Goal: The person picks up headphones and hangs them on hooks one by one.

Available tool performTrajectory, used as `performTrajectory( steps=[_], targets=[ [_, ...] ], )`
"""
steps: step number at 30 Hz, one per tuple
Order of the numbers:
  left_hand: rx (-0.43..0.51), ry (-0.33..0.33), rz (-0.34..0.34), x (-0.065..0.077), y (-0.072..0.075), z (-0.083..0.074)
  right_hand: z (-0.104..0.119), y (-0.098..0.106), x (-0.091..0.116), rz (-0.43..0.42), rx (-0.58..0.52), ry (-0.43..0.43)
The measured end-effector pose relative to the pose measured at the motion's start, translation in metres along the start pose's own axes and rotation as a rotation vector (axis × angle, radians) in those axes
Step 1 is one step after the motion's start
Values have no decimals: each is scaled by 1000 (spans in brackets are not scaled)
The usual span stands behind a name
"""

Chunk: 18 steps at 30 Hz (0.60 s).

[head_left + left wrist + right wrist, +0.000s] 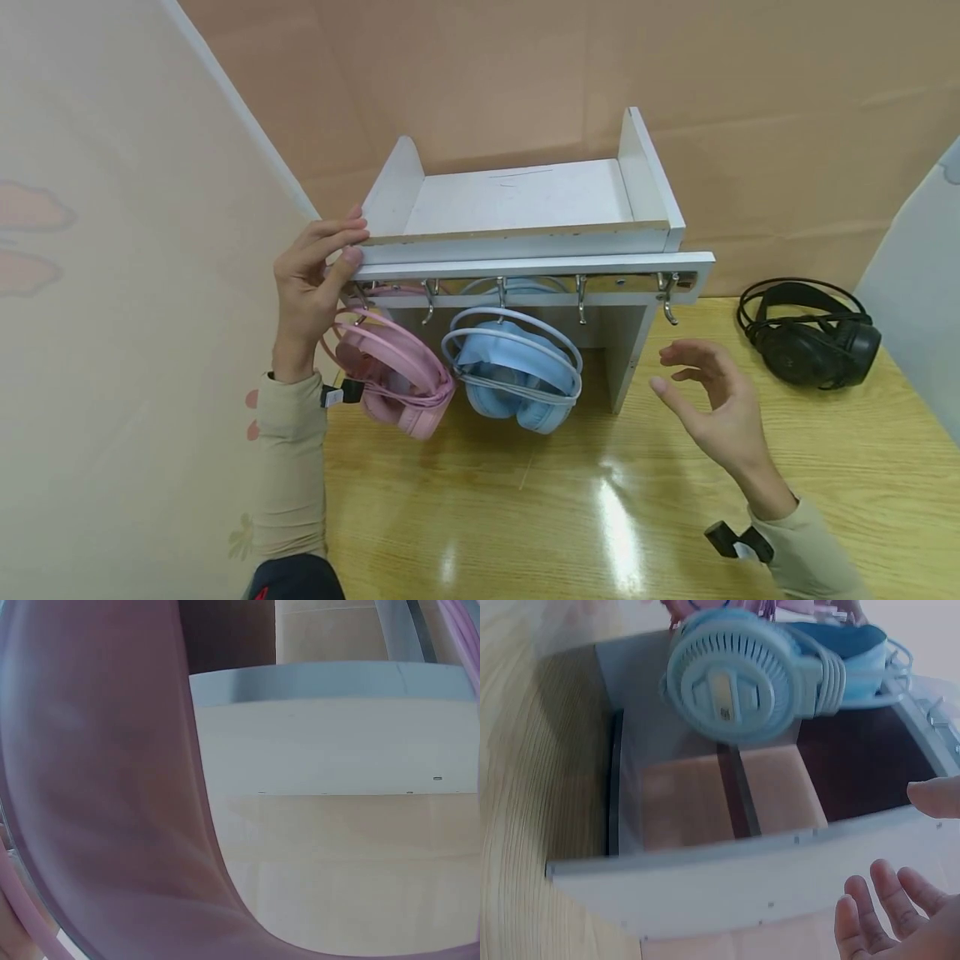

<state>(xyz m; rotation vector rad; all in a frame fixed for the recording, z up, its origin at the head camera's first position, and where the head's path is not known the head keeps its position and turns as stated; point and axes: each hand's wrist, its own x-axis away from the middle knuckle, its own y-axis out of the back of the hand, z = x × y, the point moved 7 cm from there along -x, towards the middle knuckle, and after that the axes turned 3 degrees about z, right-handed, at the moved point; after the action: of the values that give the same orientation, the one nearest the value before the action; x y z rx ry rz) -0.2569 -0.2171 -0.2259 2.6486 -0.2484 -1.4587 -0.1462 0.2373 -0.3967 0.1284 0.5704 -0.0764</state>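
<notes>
A white wooden shelf (pixel 525 200) with a row of metal hooks (pixel 581 300) stands before me. Its left front corner is held by my left hand (pixel 311 271), thumb at the front and fingers over the top. Pink headphones (pixel 401 371) hang from the leftmost hook, just below that hand; their headband (pixel 97 780) fills much of the left wrist view. Blue headphones (pixel 517 375) hang from the middle hook and also show in the right wrist view (pixel 731 682). My right hand (pixel 716 408) is in the air right of the shelf, fingers loosely bent, holding nothing.
Black headphones (pixel 813 337) lie on the wooden table (pixel 525 517) at the far right. A pale wall panel (pixel 150 292) stands close on the left, another (pixel 922 275) at the right. Brown paper (pixel 510 75) covers the area behind the shelf.
</notes>
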Motion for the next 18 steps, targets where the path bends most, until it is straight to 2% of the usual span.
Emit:
performTrajectory(
  steps=[3, 9, 18],
  targets=[
    [3, -3, 0, 1, 0, 1, -2, 13, -3, -9, 70, -5],
    [2, -8, 1, 2, 0, 2, -2, 38, -13, -29, 202, 60],
    [-79, -46, 15, 2, 1, -2, -2, 72, -16, -86, 319, -9]
  ],
)
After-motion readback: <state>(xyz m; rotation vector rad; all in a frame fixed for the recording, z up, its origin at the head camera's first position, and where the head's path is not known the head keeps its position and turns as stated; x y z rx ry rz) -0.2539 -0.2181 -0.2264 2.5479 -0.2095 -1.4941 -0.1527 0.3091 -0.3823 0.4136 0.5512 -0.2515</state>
